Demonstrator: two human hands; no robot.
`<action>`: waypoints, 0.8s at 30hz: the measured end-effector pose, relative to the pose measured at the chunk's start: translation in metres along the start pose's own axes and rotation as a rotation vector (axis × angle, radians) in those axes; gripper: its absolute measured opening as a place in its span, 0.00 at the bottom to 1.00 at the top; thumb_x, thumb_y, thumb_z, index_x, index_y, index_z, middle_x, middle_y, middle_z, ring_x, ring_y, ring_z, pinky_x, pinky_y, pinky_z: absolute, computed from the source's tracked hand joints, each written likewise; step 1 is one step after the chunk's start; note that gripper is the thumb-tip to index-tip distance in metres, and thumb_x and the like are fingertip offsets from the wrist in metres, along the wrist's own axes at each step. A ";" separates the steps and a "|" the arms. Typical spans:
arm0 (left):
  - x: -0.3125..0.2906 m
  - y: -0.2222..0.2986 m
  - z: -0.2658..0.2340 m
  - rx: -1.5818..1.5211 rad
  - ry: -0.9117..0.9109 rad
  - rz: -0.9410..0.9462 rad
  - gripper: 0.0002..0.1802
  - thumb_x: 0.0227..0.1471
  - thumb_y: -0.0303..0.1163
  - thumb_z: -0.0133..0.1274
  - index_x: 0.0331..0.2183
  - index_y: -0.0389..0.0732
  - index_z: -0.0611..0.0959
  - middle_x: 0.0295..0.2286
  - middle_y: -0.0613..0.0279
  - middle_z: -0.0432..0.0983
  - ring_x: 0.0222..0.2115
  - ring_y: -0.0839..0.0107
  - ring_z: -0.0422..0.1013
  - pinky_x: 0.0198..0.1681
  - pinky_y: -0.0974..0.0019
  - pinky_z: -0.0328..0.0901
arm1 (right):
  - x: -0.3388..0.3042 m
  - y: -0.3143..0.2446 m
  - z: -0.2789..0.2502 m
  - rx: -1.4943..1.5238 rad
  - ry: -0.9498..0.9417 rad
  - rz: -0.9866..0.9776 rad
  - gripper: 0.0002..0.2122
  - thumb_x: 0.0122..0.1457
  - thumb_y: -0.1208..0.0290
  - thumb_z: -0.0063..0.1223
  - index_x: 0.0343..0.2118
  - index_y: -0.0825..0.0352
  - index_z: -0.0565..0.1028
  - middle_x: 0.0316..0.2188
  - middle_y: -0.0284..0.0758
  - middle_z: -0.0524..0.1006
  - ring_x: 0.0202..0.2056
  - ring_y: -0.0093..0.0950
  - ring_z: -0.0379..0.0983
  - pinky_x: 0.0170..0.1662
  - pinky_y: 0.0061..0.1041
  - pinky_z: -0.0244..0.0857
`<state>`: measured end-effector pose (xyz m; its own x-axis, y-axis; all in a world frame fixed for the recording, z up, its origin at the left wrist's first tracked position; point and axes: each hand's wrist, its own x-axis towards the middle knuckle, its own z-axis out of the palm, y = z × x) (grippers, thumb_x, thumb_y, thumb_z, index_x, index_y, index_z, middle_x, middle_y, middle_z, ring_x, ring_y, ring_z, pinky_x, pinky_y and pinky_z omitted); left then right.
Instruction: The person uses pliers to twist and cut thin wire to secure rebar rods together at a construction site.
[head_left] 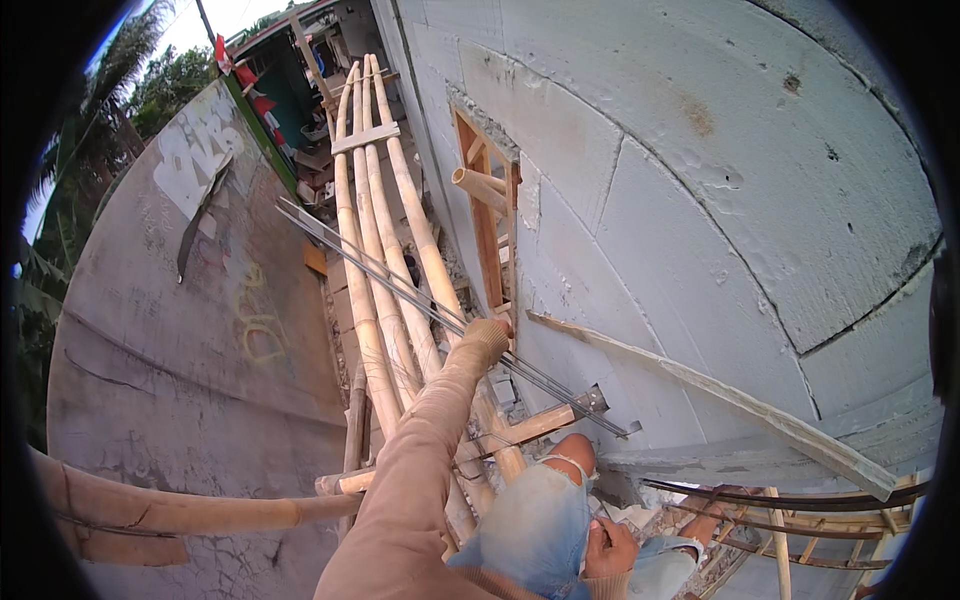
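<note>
My left hand (490, 338), at the end of a tan-sleeved arm, is closed around a bundle of thin grey steel rods (395, 285). The rods slant from the upper left, across the bamboo poles (385, 230), to the lower right. Their near ends (625, 430) reach the grey block wall, beside a bamboo crosspiece (535, 425). Close to my body, my right hand (610, 547) rests by my knee in torn blue jeans (530, 525). Its fingers are curled, and whatever may be inside them is hidden.
A block wall (700, 220) with a wooden window frame (485, 220) rises on the right; a plank (720, 400) leans along it. Leftward stands a stained concrete wall (190, 330). A thick bamboo pole (180, 505) crosses the lower left. Rubble lies below the poles.
</note>
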<state>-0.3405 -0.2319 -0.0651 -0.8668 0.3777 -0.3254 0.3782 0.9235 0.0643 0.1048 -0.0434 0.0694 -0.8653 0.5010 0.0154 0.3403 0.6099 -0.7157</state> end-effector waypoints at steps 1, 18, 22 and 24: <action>0.008 -0.005 0.000 0.032 -0.096 0.025 0.16 0.54 0.38 0.53 0.44 0.51 0.85 0.43 0.56 0.80 0.46 0.57 0.75 0.48 0.54 0.68 | 0.002 0.002 0.003 0.004 0.002 -0.007 0.10 0.54 0.66 0.60 0.34 0.69 0.81 0.20 0.39 0.74 0.19 0.34 0.71 0.25 0.33 0.64; 0.015 0.003 -0.032 0.050 0.191 0.361 0.31 0.62 0.55 0.38 0.33 0.37 0.84 0.28 0.47 0.80 0.33 0.51 0.77 0.39 0.53 0.71 | 0.021 -0.005 0.007 -0.012 -0.240 0.097 0.11 0.60 0.70 0.50 0.41 0.69 0.79 0.37 0.49 0.79 0.40 0.46 0.76 0.46 0.38 0.69; -0.009 0.028 -0.090 0.167 0.234 0.404 0.28 0.64 0.46 0.36 0.25 0.39 0.82 0.22 0.50 0.78 0.24 0.51 0.75 0.28 0.52 0.69 | 0.014 -0.008 0.003 -0.026 -0.160 0.066 0.11 0.60 0.70 0.50 0.42 0.69 0.78 0.36 0.49 0.79 0.40 0.47 0.76 0.45 0.39 0.69; -0.022 0.022 -0.103 0.114 0.235 0.386 0.31 0.65 0.46 0.35 0.19 0.37 0.81 0.16 0.48 0.75 0.20 0.49 0.73 0.27 0.53 0.68 | 0.011 -0.016 0.000 0.022 -0.152 0.049 0.11 0.61 0.70 0.50 0.42 0.70 0.78 0.36 0.49 0.79 0.40 0.47 0.76 0.45 0.39 0.68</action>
<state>-0.3463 -0.2128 0.0410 -0.7008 0.7095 -0.0744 0.7095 0.7040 0.0308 0.0894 -0.0476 0.0811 -0.8940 0.4303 -0.1248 0.3773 0.5727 -0.7278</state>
